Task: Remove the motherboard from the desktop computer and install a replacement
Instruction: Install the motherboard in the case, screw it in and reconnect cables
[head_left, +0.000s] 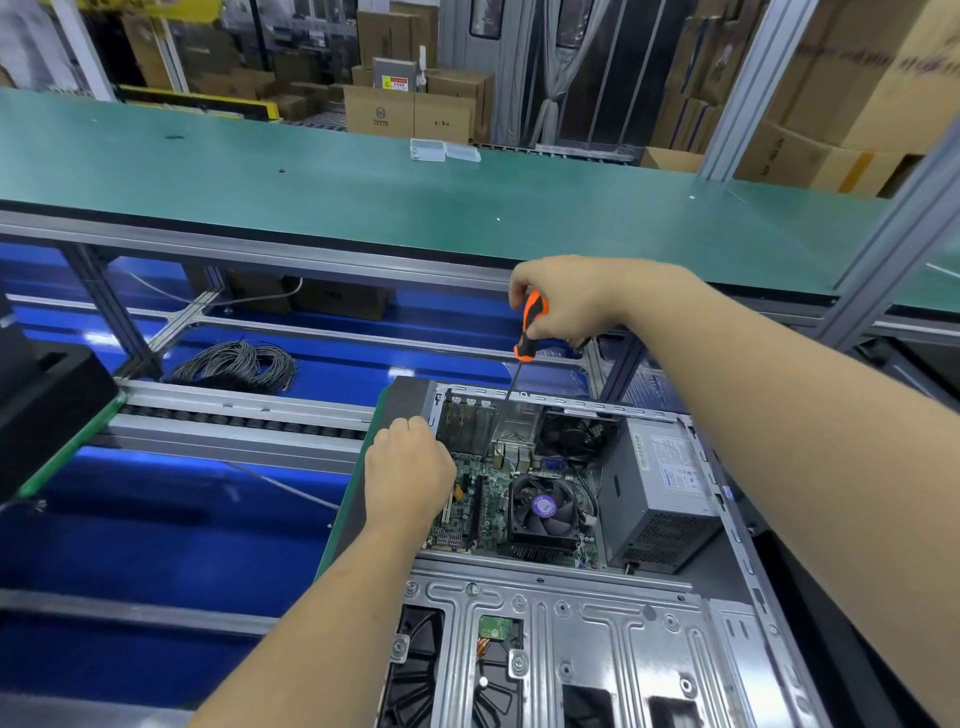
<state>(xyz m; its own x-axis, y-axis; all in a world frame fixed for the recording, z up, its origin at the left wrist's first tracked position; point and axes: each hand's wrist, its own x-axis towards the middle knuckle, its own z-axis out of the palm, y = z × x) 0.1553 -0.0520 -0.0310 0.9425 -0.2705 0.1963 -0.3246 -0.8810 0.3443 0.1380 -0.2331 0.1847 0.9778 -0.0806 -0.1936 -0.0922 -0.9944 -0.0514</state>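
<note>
Lying inside the open desktop case (597, 613), the motherboard (491, 501) sits flat at the far left part of the chassis, directly below my two hands. I see my right hand (566, 301) above it, with the fingers curled around the top of the orange and black screwdriver (529, 326); the thin shaft goes down from this grip and the tip reaches the far edge of the board. My left hand (410, 480) is lower than the grip and to its left, resting over the left side of the board near the case wall. Its fingers are bent, but I cannot tell if they hold anything, because the back of the hand hides them.

Just right of the screwdriver tip is the CPU cooler fan (543, 506), and further right the grey power supply (660, 493) stands against the case side. Nearer to me than both hands is the metal drive bay (571, 639). Beyond the grip, a long green workbench (363, 187) runs across, with a small clear plastic box (428, 149) on it. Far left of the grip, a coil of grey cable (236, 364) lies on the blue surface.
</note>
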